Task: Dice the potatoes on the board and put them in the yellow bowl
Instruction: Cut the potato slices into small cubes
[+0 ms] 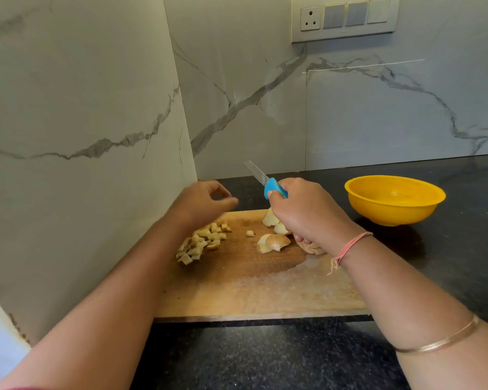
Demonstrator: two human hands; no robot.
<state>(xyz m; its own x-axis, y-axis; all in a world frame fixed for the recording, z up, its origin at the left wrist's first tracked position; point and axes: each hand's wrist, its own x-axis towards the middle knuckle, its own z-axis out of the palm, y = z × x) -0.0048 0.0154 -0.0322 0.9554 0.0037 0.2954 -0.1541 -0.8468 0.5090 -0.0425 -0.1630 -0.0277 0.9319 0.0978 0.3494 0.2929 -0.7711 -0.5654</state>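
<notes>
A black speckled worktop (265, 358) ran back to a white marble wall (265, 80) with grey veins. A second marble slab (68, 108) stood on the left, meeting the wall at a corner. High on the wall sat a switch plate (344, 18), its socket (310, 18) at the left end beside the switches.

The left forearm (104, 299) and right forearm (406, 294) are bare. Just behind the right hand (307, 212), the wrist wears a thin pink-orange thread bracelet (352, 244) of a few strands, its frayed ends hanging loose. Further up that forearm sits a slim gold-coloured bangle (441, 339). Far behind the left hand (200, 204), a sliver of reddish sleeve (17, 388) shows at the upper arm.
</notes>
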